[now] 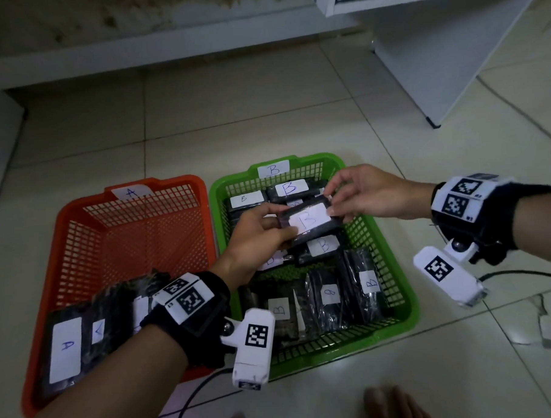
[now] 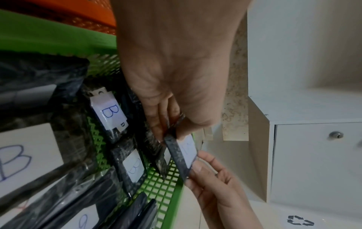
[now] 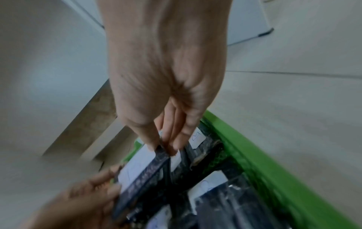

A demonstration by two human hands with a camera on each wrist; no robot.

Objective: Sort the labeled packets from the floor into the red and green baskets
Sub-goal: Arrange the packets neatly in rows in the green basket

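Note:
A black packet with a white "B" label (image 1: 309,221) hangs over the green basket (image 1: 407,301), which carries a "B" tag on its far rim. My left hand (image 1: 281,222) pinches the packet's left end, and my right hand (image 1: 330,203) pinches its right end. The left wrist view shows the left hand (image 2: 168,134) gripping the packet (image 2: 186,153) edge-on, with the right hand (image 2: 197,162) on its other end. In the right wrist view the right hand (image 3: 166,145) pinches the packet (image 3: 145,170). The red basket (image 1: 64,237), tagged "A", stands to the left.
Several "B" packets (image 1: 370,282) lie in the green basket, and "A" packets (image 1: 65,349) fill the red basket's near corner. A white cabinet (image 1: 435,59) stands at the back right. Cables (image 1: 523,274) run over the tiled floor. Toes (image 1: 393,406) show at the bottom edge.

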